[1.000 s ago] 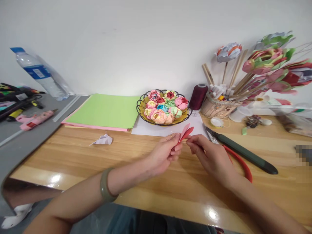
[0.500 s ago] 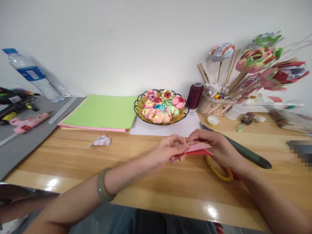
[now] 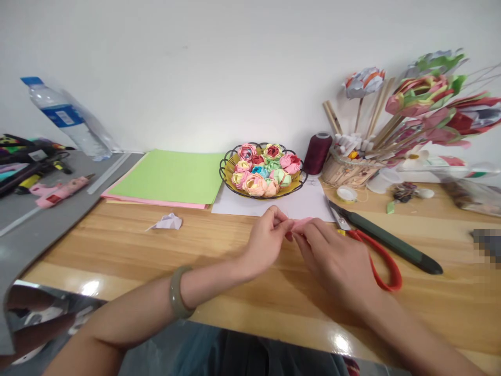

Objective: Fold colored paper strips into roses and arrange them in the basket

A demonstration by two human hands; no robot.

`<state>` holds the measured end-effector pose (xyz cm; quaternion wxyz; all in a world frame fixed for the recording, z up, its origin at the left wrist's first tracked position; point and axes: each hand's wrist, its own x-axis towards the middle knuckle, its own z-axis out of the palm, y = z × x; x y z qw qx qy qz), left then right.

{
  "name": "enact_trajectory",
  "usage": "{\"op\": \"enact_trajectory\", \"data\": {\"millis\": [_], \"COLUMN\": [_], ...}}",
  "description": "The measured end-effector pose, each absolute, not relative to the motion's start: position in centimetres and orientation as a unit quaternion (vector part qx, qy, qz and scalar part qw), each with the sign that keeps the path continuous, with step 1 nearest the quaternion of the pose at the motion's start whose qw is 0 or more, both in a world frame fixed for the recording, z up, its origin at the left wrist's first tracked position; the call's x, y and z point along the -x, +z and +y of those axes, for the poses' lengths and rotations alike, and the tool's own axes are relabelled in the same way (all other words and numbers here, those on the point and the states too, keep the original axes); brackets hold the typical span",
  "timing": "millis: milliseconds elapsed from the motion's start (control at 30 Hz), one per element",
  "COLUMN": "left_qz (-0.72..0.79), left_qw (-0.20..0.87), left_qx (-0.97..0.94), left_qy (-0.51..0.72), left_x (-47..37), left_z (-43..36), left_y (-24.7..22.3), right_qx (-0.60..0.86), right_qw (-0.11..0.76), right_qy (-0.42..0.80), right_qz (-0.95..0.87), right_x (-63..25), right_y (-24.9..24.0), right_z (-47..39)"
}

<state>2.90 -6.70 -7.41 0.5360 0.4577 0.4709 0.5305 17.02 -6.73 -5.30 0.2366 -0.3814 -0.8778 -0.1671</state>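
Observation:
My left hand (image 3: 265,241) pinches the left end of a small folded pink paper piece (image 3: 301,225) just above the wooden table. Opposite it, my right hand (image 3: 337,257) has its thumb and fingers closed on the right side of the same piece. Most of the paper is hidden behind my fingers, with a bit of red showing below the pink. Beside my right hand lie scissors (image 3: 386,269) with an orange-red handle loop; the rest of their handle is partly covered. A dark green-handled tool (image 3: 391,243) lies alongside them.
A basket (image 3: 224,177) of paper flowers stands behind my hands on white paper. Stacked coloured sheets (image 3: 168,177) and a crumpled lilac paper piece (image 3: 169,222) lie left. A thread spool (image 3: 318,154) and a container (image 3: 346,169) of sticks and flowers stand right; a pink glue gun (image 3: 58,192) lies far left.
My right hand has turned over and come in closer to my left, covering most of the pink and red paper. The scissors' red handle now shows more. The view has shifted slightly.

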Motion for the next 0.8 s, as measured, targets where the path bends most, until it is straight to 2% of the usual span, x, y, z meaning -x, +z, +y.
{"op": "enact_trajectory", "data": {"millis": [133, 433, 667, 800], "left_qz": [0.446, 0.445, 0.423, 0.425], "left_qw": [0.589, 0.636, 0.662, 0.665], "left_qx": [-0.374, -0.325, -0.288, -0.276], "left_qy": [0.56, 0.54, 0.548, 0.548], "left_x": [-3.2, -2.5, -2.2, -2.0], "left_z": [-7.1, -7.5, -7.5, -7.5], "left_y": [-6.6, -5.2, -5.4, -5.3], "right_qx": [0.382, 0.306, 0.287, 0.274], "right_qw": [0.27, 0.378, 0.379, 0.348], "right_qy": [-0.181, -0.049, -0.028, -0.015], "right_qz": [-0.865, -0.872, -0.879, -0.897], "right_x": [-16.6, -16.9, -17.2, -17.8], "right_y": [-6.3, -5.9, -5.9, -6.5], "right_z": [-7.2, -5.9, -5.8, -5.7]}}
